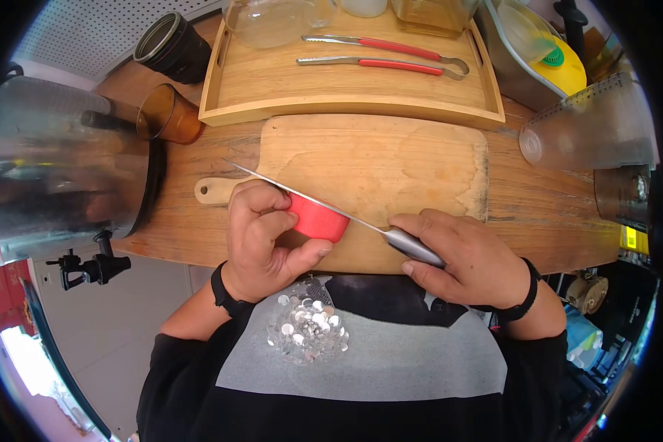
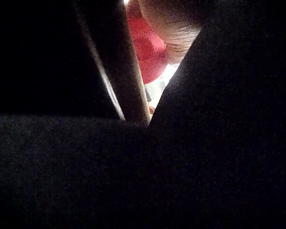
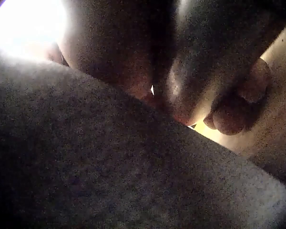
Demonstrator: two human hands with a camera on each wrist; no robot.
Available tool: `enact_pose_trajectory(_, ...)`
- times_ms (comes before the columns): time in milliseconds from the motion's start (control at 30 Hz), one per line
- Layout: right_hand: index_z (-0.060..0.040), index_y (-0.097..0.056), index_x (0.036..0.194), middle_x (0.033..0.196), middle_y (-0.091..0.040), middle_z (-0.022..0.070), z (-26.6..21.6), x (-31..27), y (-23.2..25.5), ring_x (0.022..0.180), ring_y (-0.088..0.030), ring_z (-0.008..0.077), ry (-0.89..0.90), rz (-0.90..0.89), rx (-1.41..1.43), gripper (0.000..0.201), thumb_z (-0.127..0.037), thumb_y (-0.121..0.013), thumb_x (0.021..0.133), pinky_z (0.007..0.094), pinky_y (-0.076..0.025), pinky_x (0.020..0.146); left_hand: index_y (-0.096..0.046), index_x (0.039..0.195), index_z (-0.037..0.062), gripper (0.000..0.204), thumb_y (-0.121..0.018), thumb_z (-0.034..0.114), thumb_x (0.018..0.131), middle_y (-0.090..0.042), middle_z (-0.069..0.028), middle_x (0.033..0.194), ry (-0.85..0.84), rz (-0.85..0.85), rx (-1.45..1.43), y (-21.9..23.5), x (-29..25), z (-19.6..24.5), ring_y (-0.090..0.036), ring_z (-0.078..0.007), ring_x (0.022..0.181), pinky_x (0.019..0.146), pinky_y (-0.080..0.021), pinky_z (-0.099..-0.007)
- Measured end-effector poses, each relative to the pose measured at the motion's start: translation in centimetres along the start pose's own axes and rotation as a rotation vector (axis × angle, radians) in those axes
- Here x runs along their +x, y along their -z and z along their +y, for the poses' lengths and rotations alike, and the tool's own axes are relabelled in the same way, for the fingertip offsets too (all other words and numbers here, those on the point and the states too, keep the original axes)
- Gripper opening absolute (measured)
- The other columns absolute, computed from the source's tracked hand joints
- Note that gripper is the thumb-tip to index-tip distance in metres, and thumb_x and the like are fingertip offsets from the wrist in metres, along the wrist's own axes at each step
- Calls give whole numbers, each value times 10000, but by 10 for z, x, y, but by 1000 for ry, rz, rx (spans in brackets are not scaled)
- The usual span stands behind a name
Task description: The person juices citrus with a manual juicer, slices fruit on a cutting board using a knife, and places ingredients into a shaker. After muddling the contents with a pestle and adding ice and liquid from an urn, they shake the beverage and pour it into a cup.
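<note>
Cap [image 1: 319, 219]: red, ribbed side; held above the near part of the board, left of centre. Contact with the board cannot be determined.
Table [image 1: 560, 232]: wood grain; carries the board, tray and vessels.
Tray [image 1: 236, 112]: wooden, raised rim, beyond the board; its far side is cut off by the head view.
Clear bin [image 1: 51, 155]: at the left, cut off by the view edge.
Board [image 1: 390, 155]: wooden, handle pointing left; its near part lies partly behind the hands.
Right hand [image 1: 468, 258]: closed around the knife handle, index finger along its top; the remaining fingers are largely hidden underneath.
Left hand [image 1: 261, 236]: narrow grip, fingers and thumb pinching the cap from opposite sides.
Knife [image 1: 414, 248]: blade slants across the far edge of the cap, tip toward the far left. Depth of any cut cannot be determined.
Tongs [image 1: 398, 65]: red grips, lying in the tray.
Amber cup [image 1: 175, 114]: near the tray's left corner.
Left wrist view: mostly dark; part of the cap shows.
Right wrist view: dim, lower area covered by grey material.
</note>
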State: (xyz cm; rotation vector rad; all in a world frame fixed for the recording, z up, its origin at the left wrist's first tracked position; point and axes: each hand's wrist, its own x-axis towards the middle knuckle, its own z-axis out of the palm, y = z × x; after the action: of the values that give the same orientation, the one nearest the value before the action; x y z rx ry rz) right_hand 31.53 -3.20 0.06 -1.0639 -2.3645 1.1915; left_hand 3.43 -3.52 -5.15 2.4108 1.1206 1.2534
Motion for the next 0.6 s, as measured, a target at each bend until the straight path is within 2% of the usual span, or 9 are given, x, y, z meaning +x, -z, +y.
enact_pose_trajectory(300,-44,-494,1205,899,-589,191,-9,4,0,772,-607,387,-66,-49,-125,388,-133,-610,846,459,-482,673,-510,957,84,466,-846,255,684,-500,-112,957,-40,5,-16,0,4,-1,-510,-272,866,753,-444,-397)
enact_pose_trajectory(433,-44,-489,1210,893,-587,193,-9,4,1,771,-605,389,-66,-49,-130,395,-134,-611,846,460,-482,681,-571,972,71,418,-826,257,698,-502,-104,946,-21,10,-14,0,5,3,-503,-271,866,753,-440,-385)
enact_pose_trajectory(600,-28,-514,1216,969,-611,201,-2,3,0,839,-613,390,-52,-41,-60,400,-145,-615,847,445,-491,729,-642,977,61,366,-805,254,712,-504,-97,938,-9,14,-21,-1,4,3,-497,-268,864,754,-434,-376)
